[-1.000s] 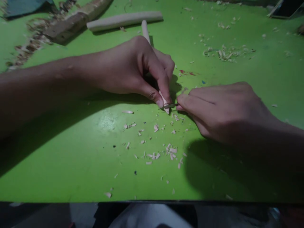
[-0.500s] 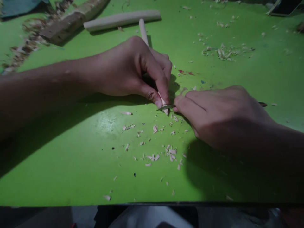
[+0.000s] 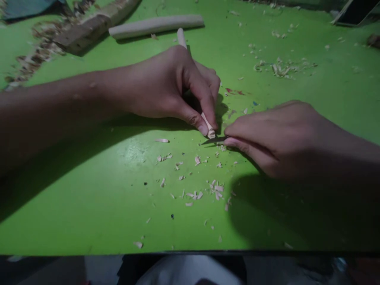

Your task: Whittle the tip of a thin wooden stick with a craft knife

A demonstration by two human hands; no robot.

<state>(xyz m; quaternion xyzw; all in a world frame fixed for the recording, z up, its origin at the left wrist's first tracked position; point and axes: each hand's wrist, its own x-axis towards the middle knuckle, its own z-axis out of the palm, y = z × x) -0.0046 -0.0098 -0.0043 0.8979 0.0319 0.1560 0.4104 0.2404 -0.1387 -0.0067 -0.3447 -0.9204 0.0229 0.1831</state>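
My left hand (image 3: 181, 89) is closed around a thin pale wooden stick (image 3: 182, 38). The far end of the stick sticks out behind the knuckles, and its cut near tip shows between thumb and fingers, low over the green table (image 3: 89, 206). In my right hand (image 3: 276, 136) is a small carving knife (image 3: 212, 141), pinched near the blade. The dark blade points left and lies just in front of the stick's tip; whether it touches the wood I cannot tell. The handle is hidden inside the hand.
Wood shavings (image 3: 218, 189) lie scattered below the hands, with another heap (image 3: 280, 69) at the back right. Behind my left hand are a thicker pale stick (image 3: 157, 25) and a brown wooden block (image 3: 84, 33) beside more shavings. A dark object (image 3: 354, 12) stands at the far right.
The blade was across the stick's tip and is now just off it, toward me. The stick's end looks blunter than before. The whole view has shifted slightly.
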